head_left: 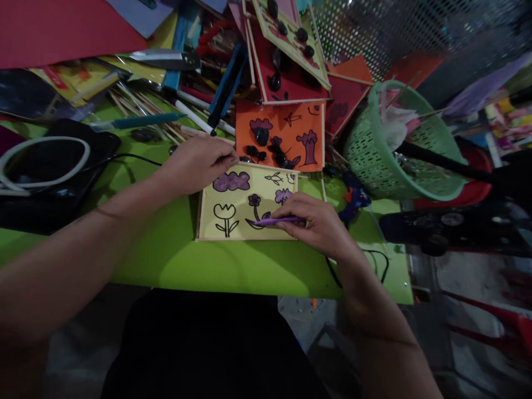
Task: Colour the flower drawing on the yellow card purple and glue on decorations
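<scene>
A yellow card (216,199) with a thin wooden-stick frame lies on the green table, bearing outline drawings of flowers, clouds and a bird. The big cloud, the middle flower and part of its leaves are purple, while the tulip at left is uncoloured. My right hand (318,221) is closed around a purple marker (282,220), held almost flat over the middle flower's leaves. At the card's upper left corner rests my left hand (201,163), fingers bent together by the top edge; what they pinch, if anything, is hidden.
Behind lies an orange card (280,119) with drawings and dark stones, below stacked red and yellow framed cards (286,50). A green basket (359,141) stands right. A utility knife (166,58), pens, sticks and a black device with a pale cable (87,149) crowd the left.
</scene>
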`<action>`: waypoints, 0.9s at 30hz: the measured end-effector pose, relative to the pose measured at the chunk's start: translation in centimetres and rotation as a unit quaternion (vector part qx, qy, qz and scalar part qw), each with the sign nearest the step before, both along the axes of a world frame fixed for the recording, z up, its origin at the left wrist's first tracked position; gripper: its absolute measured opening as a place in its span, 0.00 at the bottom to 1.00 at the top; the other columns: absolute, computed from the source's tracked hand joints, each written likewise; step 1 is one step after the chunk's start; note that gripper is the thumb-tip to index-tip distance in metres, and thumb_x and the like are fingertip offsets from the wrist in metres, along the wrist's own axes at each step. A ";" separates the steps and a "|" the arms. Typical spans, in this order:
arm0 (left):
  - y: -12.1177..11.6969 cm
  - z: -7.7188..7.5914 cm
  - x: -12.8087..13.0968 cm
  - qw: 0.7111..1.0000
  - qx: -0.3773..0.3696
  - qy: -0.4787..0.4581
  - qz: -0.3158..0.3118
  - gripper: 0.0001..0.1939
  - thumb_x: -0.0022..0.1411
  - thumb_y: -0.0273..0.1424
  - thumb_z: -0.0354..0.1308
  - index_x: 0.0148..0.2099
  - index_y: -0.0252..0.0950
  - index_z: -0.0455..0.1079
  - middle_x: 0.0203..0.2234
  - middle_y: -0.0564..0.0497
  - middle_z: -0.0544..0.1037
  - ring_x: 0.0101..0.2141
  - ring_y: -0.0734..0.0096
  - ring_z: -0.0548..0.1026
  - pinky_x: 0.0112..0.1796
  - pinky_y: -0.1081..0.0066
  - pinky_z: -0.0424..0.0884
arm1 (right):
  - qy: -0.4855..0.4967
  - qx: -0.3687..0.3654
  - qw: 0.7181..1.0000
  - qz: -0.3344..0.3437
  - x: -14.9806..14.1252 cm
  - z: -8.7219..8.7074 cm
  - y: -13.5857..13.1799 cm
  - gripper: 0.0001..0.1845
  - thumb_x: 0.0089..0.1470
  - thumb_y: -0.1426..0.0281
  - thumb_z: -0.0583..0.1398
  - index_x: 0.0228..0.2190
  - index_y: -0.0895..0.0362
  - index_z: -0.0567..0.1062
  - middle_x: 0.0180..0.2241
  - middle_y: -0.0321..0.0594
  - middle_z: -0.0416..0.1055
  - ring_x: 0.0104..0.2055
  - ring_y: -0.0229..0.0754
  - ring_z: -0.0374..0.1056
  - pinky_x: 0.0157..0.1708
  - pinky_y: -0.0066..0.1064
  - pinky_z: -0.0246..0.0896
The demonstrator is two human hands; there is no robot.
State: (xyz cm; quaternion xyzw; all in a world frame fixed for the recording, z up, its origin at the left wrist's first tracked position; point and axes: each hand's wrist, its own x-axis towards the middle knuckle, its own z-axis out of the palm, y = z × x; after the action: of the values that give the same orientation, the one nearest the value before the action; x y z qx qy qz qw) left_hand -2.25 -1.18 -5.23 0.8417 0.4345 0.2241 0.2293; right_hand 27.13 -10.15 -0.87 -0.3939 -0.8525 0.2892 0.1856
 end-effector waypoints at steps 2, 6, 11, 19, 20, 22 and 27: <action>-0.1 0.1 0.1 1.000 0.010 0.010 -0.009 0.16 0.73 0.37 0.51 0.37 0.38 0.76 0.35 0.45 0.83 0.36 0.60 0.78 0.42 0.59 0.72 | -0.003 0.003 1.000 0.001 0.0 0.1 0.0 0.04 0.64 0.70 0.66 0.41 0.52 0.84 0.37 0.41 0.81 0.42 0.45 0.77 0.42 0.35 0.71; -0.3 -0.3 0.2 1.000 0.022 0.000 -0.017 0.15 0.75 0.33 0.50 0.38 0.38 0.75 0.38 0.44 0.84 0.39 0.60 0.81 0.42 0.62 0.72 | -0.008 0.006 1.000 0.009 0.3 -0.2 -0.1 0.06 0.64 0.71 0.65 0.41 0.50 0.84 0.37 0.41 0.82 0.38 0.45 0.78 0.36 0.33 0.72; -0.3 -0.7 0.2 0.999 0.029 0.003 -0.017 0.14 0.76 0.32 0.51 0.38 0.36 0.74 0.38 0.43 0.84 0.37 0.61 0.80 0.42 0.62 0.70 | 0.005 0.037 0.999 0.009 0.7 -1.3 0.0 0.08 0.65 0.68 0.65 0.44 0.48 0.84 0.39 0.42 0.83 0.41 0.49 0.81 0.35 0.36 0.75; -0.3 -0.2 0.3 0.999 0.023 0.010 -0.020 0.14 0.75 0.32 0.50 0.40 0.36 0.75 0.39 0.43 0.84 0.39 0.58 0.79 0.43 0.61 0.70 | -0.009 0.009 1.000 0.008 0.6 -0.4 -0.1 0.05 0.64 0.69 0.66 0.41 0.50 0.84 0.38 0.42 0.82 0.40 0.47 0.79 0.37 0.36 0.72; -0.2 -0.2 0.2 0.999 0.024 0.011 -0.019 0.14 0.74 0.33 0.50 0.39 0.36 0.75 0.39 0.43 0.84 0.40 0.58 0.79 0.43 0.61 0.70 | -0.004 0.000 1.000 0.006 0.4 -0.3 -0.1 0.06 0.64 0.69 0.66 0.41 0.50 0.84 0.38 0.41 0.82 0.40 0.47 0.79 0.37 0.35 0.72; -0.1 -0.1 0.2 1.000 0.018 0.014 -0.013 0.15 0.74 0.35 0.50 0.39 0.37 0.75 0.38 0.45 0.84 0.39 0.58 0.79 0.43 0.61 0.70 | 0.004 -0.002 1.000 -0.002 0.2 -0.3 -0.1 0.05 0.63 0.69 0.67 0.41 0.51 0.84 0.37 0.41 0.81 0.39 0.46 0.78 0.36 0.34 0.70; -0.2 0.2 0.2 0.999 0.020 0.025 -0.006 0.17 0.74 0.37 0.48 0.38 0.37 0.75 0.37 0.45 0.83 0.38 0.58 0.79 0.44 0.61 0.71 | -0.006 -0.004 1.000 -0.001 0.3 -0.2 0.0 0.05 0.65 0.70 0.66 0.40 0.53 0.84 0.36 0.40 0.80 0.38 0.43 0.76 0.36 0.33 0.67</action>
State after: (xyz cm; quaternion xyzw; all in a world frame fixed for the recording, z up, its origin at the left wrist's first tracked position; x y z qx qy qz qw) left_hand -2.10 -1.34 -5.05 0.8539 0.4307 0.2105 0.2023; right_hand 27.46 -10.20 -1.05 -0.3976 -0.8519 0.2899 0.1792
